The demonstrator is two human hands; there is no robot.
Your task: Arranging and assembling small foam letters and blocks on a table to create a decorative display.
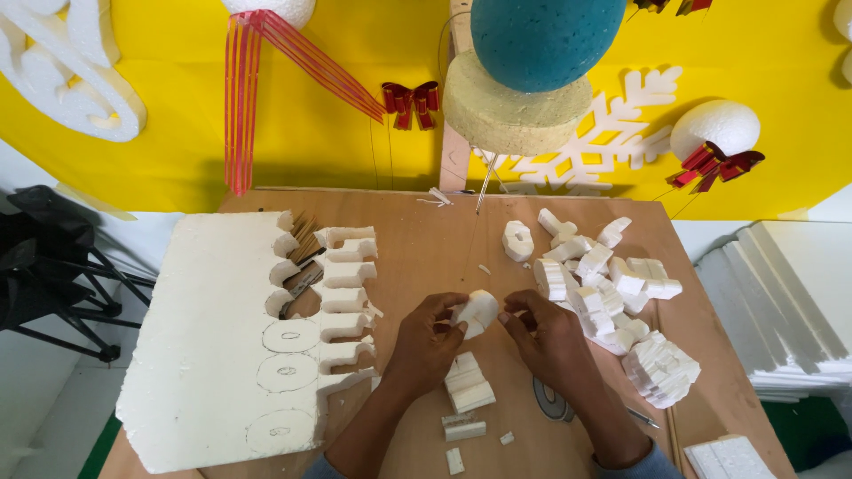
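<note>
My left hand (428, 341) grips a small white foam cut-out piece (477, 310) above the wooden table (426, 239). My right hand (546, 333) pinches the same piece from its right side with the fingertips. Just below the hands lies a stack of small foam offcuts (468, 383). To the left rests a thick white foam slab (213, 346) with pencilled ring outlines and a row of cut-out notches along its right edge.
A heap of finished foam pieces (608, 288) lies at the right, a single ring-shaped piece (517, 240) behind the hands. A tape roll (550, 401) sits under my right wrist. Pliers (302, 286) lie in a slab notch. Foam sheets (790, 302) are stacked far right.
</note>
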